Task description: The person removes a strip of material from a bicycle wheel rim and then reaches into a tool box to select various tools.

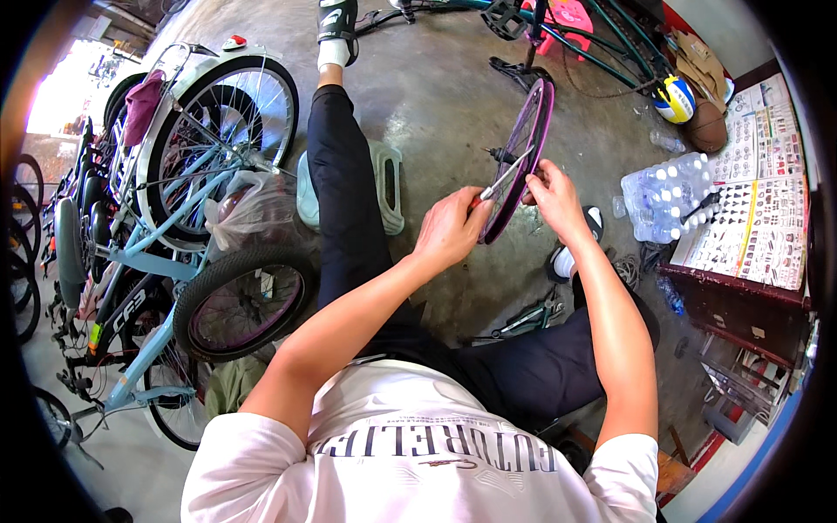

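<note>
Wheel: While it stands tilted on edge, the purple-rimmed wheel sits between the two hands, right of the left leg.
Left hand: closed around the red handle of a slim metal-shafted tool; shaft angled far and right across the wheel.
Right hand: fingertips drawn narrow at the rim's right side; whether they grip it, cannot tell.
Left side: light-blue bicycle, tyred wheel near it.
Right side: clear bottles.
</note>
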The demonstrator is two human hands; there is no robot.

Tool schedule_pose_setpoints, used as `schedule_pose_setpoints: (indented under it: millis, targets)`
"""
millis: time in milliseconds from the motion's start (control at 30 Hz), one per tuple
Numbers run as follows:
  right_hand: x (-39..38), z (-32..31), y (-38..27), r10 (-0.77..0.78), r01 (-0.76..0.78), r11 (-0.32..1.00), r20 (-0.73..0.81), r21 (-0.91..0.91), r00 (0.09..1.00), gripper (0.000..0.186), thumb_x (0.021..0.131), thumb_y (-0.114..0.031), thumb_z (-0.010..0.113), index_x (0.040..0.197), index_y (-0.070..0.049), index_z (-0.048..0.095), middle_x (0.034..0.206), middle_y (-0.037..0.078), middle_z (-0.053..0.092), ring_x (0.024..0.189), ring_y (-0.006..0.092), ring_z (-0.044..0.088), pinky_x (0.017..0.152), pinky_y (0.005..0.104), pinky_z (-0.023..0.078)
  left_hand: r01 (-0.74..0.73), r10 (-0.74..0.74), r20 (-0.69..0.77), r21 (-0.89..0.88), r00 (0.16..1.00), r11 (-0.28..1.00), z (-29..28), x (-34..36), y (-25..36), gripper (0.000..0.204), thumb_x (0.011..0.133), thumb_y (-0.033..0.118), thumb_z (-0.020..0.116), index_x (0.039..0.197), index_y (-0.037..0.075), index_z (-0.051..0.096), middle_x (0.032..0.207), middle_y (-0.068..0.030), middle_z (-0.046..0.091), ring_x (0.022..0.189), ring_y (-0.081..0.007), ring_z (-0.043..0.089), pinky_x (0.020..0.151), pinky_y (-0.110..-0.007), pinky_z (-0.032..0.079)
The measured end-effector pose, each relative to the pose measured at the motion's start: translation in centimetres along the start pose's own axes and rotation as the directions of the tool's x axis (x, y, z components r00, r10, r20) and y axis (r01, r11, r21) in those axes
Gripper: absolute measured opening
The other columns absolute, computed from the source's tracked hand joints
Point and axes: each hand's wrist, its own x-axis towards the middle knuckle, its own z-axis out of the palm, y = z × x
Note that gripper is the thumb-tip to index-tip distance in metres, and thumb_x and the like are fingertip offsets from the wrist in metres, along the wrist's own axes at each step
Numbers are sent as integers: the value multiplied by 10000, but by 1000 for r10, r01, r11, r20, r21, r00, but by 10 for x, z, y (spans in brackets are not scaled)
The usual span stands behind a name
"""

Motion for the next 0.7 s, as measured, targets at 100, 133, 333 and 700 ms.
schedule_pose_setpoints:
  millis: [100,133,333,700]
  targets:
    - [8,-2,3,-17,16,999,9,31,1000,345,1016,-169,595,1254,79,582,923,106,699,767,154,678,700,344,581,14,-16,39,53,999,998,-3,-14,-2,392,1023,283,614,1282,-11,616,935,-208,698,892,-416,681,811,-483,513]
    - [9,-1,4,-12,12,998,1,58,1000,354,1017,-165,600,1267,84,575,930,106,697,770,158,683,698,344,583,6,-11,56,75,998,997,-1,-16,-3,399,1031,282,603,1301,-11,600,941,-200,700,873,-395,693,786,-475,528]
    - [8,1,-5,23,-23,999,-2,48,1000,387,1023,-144,609,1312,105,544,968,111,699,790,169,704,685,343,597,480,-360,382,-291,851,828,-7,-11,39,387,1098,294,501,1330,-15,534,973,-102,651,671,-167,700,474,-328,555]
    - [8,-11,0,-109,101,946,-7,-309,994,262,952,-229,604,1028,22,585,737,155,669,661,295,661,653,418,495,784,-415,668,-478,617,396,-18,19,35,440,1134,375,399,1271,24,623,858,-26,598,630,-151,589,545,-334,518]
